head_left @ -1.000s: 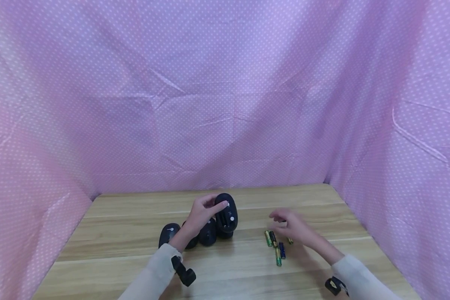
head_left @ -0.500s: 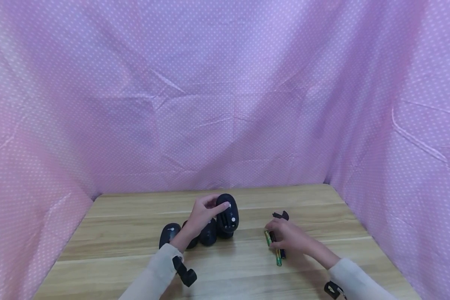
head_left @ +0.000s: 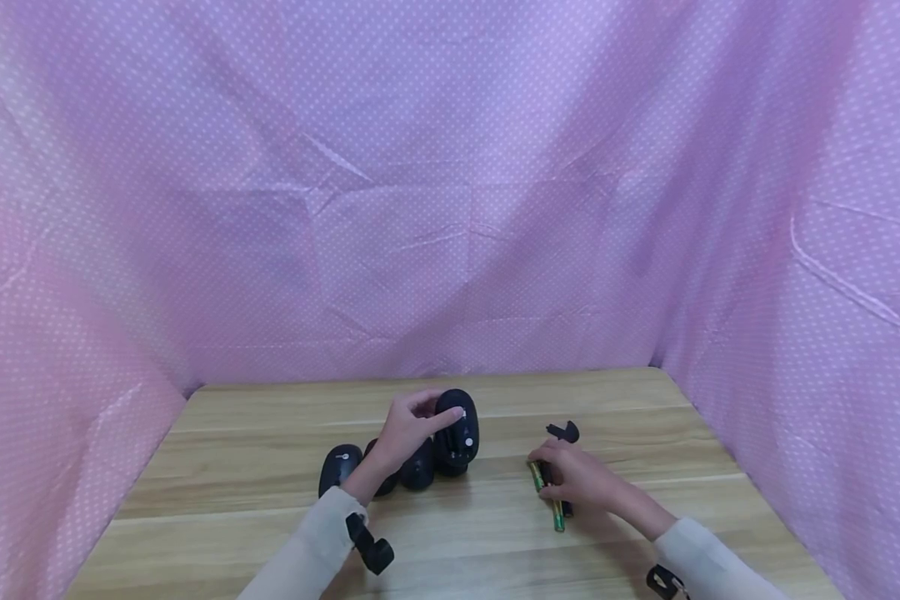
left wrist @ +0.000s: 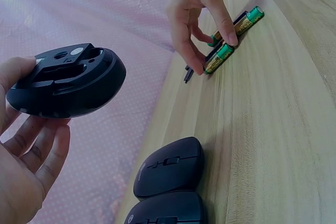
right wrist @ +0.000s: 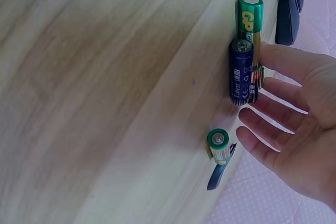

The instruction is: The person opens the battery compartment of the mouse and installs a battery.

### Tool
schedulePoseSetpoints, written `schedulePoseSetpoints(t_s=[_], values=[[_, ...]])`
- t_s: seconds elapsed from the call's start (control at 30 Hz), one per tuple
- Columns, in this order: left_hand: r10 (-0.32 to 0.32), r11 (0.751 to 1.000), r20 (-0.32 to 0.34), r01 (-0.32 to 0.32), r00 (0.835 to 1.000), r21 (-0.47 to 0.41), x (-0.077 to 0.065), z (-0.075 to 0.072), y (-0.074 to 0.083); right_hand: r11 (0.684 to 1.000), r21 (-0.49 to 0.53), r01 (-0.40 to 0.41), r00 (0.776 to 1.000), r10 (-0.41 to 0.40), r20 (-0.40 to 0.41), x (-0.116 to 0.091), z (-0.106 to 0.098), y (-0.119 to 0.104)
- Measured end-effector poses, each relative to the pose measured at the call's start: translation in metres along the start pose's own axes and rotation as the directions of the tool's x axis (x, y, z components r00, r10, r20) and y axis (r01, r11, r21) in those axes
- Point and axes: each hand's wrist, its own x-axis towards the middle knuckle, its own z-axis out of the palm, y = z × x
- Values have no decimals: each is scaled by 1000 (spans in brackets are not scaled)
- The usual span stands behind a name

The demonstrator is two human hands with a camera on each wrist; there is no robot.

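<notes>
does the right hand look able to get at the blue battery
Probably yes: the blue battery lies close by the right hand with nothing on top, though that hand seems to be pinching a green battery.

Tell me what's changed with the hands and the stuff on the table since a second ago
The right hand has come down and back toward the person; its thumb and a finger now appear to pinch a green battery by its ends. That uncovers a small black piece beyond the hand. The left hand still holds a black mouse, underside showing, and the other mice lie where they were.
</notes>
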Motion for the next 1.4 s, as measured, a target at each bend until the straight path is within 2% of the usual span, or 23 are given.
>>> schedulePoseSetpoints(t_s=[0.17, 0.53, 0.77, 1.13, 1.23, 1.4], values=[[-1, 1000, 3, 1, 1000, -7, 0, 0, 0, 1000, 27, -14, 1000, 14, 1, 0, 0, -3], [-12, 1000, 4, 12, 1000, -24, 0, -3, -3, 999, 21, -33, 999, 33, -16, 0, 4, -3], [-57, 998, -28, 56, 998, -35, 1, -5, -4, 1000, 11, -29, 999, 29, -29, 1, 5, -3], [-108, 992, -30, 106, 994, -68, 3, -5, -9, 1000, -12, -24, 999, 23, -39, 3, 4, -6], [-110, 991, -34, 108, 993, -74, 3, -5, -8, 999, 24, -22, 998, 23, -58, 4, 4, -6], [-114, 991, -36, 111, 993, -74, 3, -4, -7, 998, 57, -7, 991, 15, -135, 5, 2, -10]])
